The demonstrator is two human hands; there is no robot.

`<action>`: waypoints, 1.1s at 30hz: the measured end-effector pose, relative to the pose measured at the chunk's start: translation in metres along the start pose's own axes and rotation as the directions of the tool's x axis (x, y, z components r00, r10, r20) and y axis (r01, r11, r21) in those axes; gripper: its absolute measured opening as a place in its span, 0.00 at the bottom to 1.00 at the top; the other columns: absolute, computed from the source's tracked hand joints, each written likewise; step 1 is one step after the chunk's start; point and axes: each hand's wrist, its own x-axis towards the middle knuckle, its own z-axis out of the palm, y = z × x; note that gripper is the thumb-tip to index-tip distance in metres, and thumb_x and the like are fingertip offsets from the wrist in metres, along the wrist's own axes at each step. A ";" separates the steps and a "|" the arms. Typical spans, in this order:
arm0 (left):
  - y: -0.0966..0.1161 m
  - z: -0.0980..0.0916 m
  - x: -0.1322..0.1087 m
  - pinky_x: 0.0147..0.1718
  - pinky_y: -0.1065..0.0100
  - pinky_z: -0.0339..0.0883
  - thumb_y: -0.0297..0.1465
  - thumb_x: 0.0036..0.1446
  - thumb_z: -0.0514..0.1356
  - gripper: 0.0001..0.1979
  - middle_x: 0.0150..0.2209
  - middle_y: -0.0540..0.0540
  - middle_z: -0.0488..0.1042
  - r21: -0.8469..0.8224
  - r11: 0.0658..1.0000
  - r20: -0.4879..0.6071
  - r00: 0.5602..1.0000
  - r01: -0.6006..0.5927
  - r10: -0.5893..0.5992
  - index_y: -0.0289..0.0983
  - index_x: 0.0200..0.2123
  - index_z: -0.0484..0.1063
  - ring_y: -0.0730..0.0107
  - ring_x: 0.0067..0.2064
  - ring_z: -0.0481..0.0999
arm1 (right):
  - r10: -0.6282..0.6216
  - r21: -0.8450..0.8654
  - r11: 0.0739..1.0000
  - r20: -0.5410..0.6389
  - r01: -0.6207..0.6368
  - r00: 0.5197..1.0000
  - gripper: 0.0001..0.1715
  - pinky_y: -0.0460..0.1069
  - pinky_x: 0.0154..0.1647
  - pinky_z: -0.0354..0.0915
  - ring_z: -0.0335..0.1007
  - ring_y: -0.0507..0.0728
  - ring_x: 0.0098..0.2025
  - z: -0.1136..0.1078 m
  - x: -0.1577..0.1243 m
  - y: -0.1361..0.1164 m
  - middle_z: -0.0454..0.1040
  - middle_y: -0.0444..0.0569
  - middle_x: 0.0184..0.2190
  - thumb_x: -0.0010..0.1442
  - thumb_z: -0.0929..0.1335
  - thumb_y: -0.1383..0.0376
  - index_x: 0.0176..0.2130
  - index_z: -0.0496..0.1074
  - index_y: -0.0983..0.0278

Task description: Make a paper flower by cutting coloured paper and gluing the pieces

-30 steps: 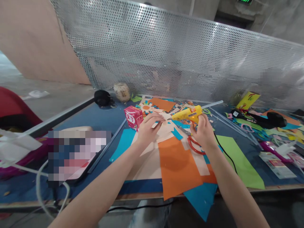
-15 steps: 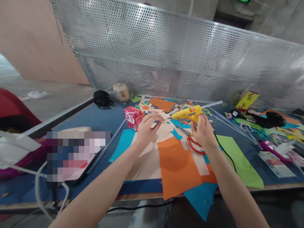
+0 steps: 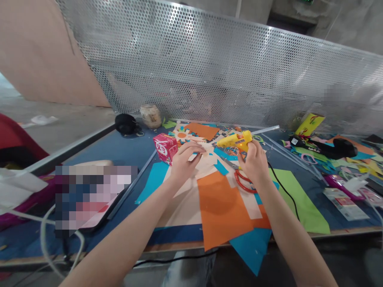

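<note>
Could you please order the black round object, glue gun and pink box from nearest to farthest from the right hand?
1. Glue gun, in the right hand.
2. Pink box, across to the left.
3. Black round object, farther back left.

The person's hands (image 3: 186,160) and slender forearms (image 3: 143,225) are bare, with faded light-blue jeans (image 3: 184,275) showing at the frame's bottom centre.

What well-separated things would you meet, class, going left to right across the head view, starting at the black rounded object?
Black rounded object, pink box, left hand, yellow hot-glue gun, light green paper sheet, printed packet.
</note>
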 end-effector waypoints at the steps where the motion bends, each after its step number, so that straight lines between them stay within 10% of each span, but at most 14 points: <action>1: 0.000 0.000 0.000 0.43 0.65 0.68 0.24 0.53 0.55 0.06 0.31 0.48 0.75 -0.007 1.000 -0.003 1.000 0.011 -0.011 0.38 0.28 0.71 0.70 0.39 0.73 | 0.060 0.005 0.998 0.016 -0.060 0.998 0.19 0.58 0.42 0.64 0.62 0.64 0.48 0.001 0.001 0.002 0.63 0.63 0.44 0.57 0.62 0.61 0.46 0.55 0.67; 4: -0.002 0.004 -0.002 0.41 0.66 0.69 0.24 0.51 0.56 0.05 0.31 0.48 0.75 -0.085 0.990 -0.014 0.993 0.113 -0.115 0.38 0.28 0.71 0.70 0.39 0.74 | 0.328 -0.030 0.945 0.093 -0.327 0.940 0.25 0.57 0.43 0.63 0.62 0.65 0.47 0.004 0.002 0.016 0.63 0.63 0.44 0.53 0.64 0.59 0.46 0.55 0.69; 9: -0.002 0.011 -0.006 0.30 0.70 0.70 0.29 0.46 0.61 0.05 0.31 0.47 0.73 -0.351 0.838 0.015 0.897 0.418 -0.441 0.36 0.30 0.71 0.70 0.35 0.74 | 0.716 -0.178 0.696 0.253 -0.696 0.651 0.28 0.54 0.46 0.61 0.64 0.63 0.47 0.003 0.001 0.050 0.63 0.62 0.46 0.51 0.65 0.57 0.47 0.56 0.70; 14: -0.001 0.014 -0.003 0.25 0.72 0.69 0.34 0.42 0.64 0.11 0.27 0.49 0.72 -0.450 0.709 0.087 0.817 0.542 -0.570 0.35 0.28 0.69 0.75 0.25 0.72 | 0.805 -0.256 0.589 0.267 -0.766 0.530 0.32 0.53 0.46 0.61 0.64 0.63 0.48 0.008 -0.005 0.069 0.63 0.63 0.48 0.53 0.63 0.54 0.50 0.55 0.71; 19: 0.000 0.016 -0.005 0.21 0.71 0.67 0.37 0.40 0.65 0.15 0.21 0.54 0.68 -0.468 0.619 0.213 0.760 0.631 -0.614 0.35 0.28 0.66 0.75 0.20 0.70 | 0.929 -0.482 0.367 0.223 -0.796 0.294 0.32 0.64 0.47 0.57 0.58 0.72 0.52 0.013 -0.012 0.081 0.62 0.68 0.48 0.51 0.66 0.57 0.50 0.60 0.73; 21: 0.000 0.016 -0.007 0.24 0.71 0.68 0.37 0.42 0.64 0.13 0.24 0.52 0.70 -0.426 0.685 0.195 0.799 0.591 -0.568 0.35 0.29 0.68 0.74 0.23 0.72 | 0.893 -0.474 0.446 0.179 -0.759 0.413 0.27 0.67 0.46 0.54 0.57 0.74 0.52 0.008 -0.011 0.081 0.63 0.69 0.48 0.51 0.66 0.59 0.47 0.64 0.73; 25: 0.000 0.014 -0.010 0.32 0.72 0.68 0.32 0.48 0.60 0.05 0.31 0.48 0.73 -0.266 0.867 0.072 0.905 0.422 -0.419 0.37 0.29 0.71 0.73 0.33 0.73 | 0.256 -0.103 0.963 0.079 -0.248 0.963 0.11 0.58 0.45 0.59 0.66 0.61 0.43 -0.008 0.001 0.048 0.71 0.56 0.38 0.58 0.61 0.64 0.38 0.68 0.66; 27: -0.002 0.015 -0.011 0.32 0.72 0.68 0.31 0.49 0.59 0.04 0.31 0.48 0.72 -0.251 0.883 0.032 0.915 0.396 -0.402 0.37 0.30 0.70 0.73 0.33 0.72 | -0.223 0.065 0.973 0.004 0.222 0.975 0.08 0.52 0.40 0.62 0.68 0.56 0.37 -0.014 0.005 0.018 0.72 0.50 0.31 0.58 0.61 0.65 0.34 0.68 0.63; 29: -0.005 0.016 -0.011 0.29 0.72 0.69 0.32 0.49 0.60 0.05 0.31 0.48 0.72 -0.266 0.867 0.023 0.902 0.421 -0.430 0.37 0.30 0.70 0.74 0.31 0.72 | -0.476 0.090 0.867 -0.143 0.491 0.868 0.06 0.49 0.38 0.63 0.68 0.54 0.36 -0.017 0.004 -0.011 0.73 0.47 0.32 0.57 0.64 0.66 0.38 0.68 0.61; 33: -0.006 0.017 -0.011 0.30 0.72 0.69 0.31 0.50 0.59 0.05 0.31 0.48 0.72 -0.262 0.883 0.029 0.917 0.390 -0.397 0.36 0.31 0.69 0.73 0.32 0.72 | -0.492 0.075 0.855 -0.199 0.514 0.847 0.18 0.50 0.45 0.64 0.68 0.55 0.43 -0.014 -0.001 -0.034 0.74 0.50 0.40 0.58 0.64 0.68 0.49 0.65 0.61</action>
